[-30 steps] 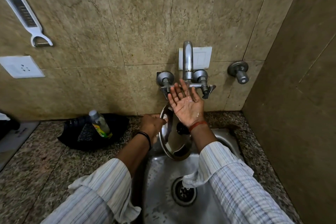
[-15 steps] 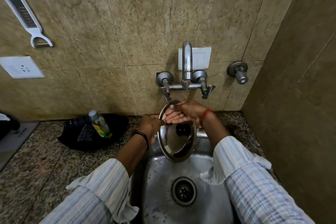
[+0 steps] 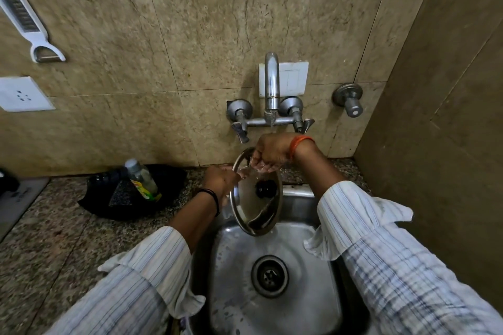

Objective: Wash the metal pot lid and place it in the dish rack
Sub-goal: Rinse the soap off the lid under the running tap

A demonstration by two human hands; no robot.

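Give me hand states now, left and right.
Left hand: closed on the rim of the metal pot lid, held upright over the sink.
Right hand: fingers curled at the lid's top edge under the tap water; grip unclear.

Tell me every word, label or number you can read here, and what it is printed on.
No text here can be read.
Bottle: a yellow and green label, too blurred to read.
Grey mat at the left edge: faint dark marks, unreadable.
White grater on the wall: only a dark slotted panel, no lettering visible.

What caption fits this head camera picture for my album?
Left hand holds the metal pot lid over the sink while the right hand rinses it.
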